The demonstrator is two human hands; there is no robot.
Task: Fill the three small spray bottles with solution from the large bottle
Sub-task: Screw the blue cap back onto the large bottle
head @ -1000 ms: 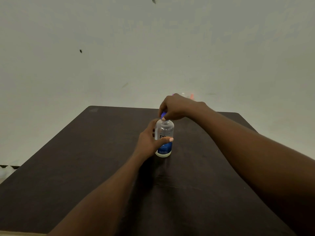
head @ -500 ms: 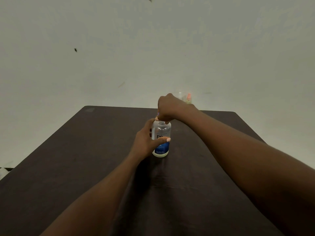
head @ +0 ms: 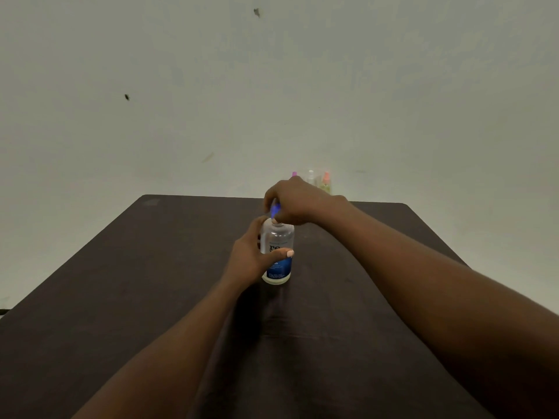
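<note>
Tabletop (head: pixel 121 297), dark brown, runs back to a pale wall (head: pixel 393 86) that carries two small dark specks (head: pixel 127 97) toward its left and upper parts. Coming in from the lower left, the left hand (head: pixel 251 261) wraps round the body of the large bottle (head: pixel 281 237), thumb across the front of the label and fingers behind, so the hand is closed on it. The bottle stands upright near the middle of the tabletop, clear above and blue-labelled below. That grip looks meant to pin the bottle so it cannot turn or tip while the top is worked. Directly above, the right hand (head: pixel 298 202) arches over the neck with fingers curled down round the blue cap (head: pixel 274 210), of which only a sliver shows between them. I judge it is twisting or pulling the cap, though whether the cap is loose or seated cannot be told. Opening the source looks like the step in hand, with no pouring begun. Farther right and behind that hand, about the far edge of the tabletop near the wall, stand the three small spray bottles (head: pixel 310 177), upright in a close row, one purple-topped, one pale, one orange-topped. They are blurred, and their fill level cannot be read. They stand well apart from the large bottle, and the right hand partly hides the leftmost.
</note>
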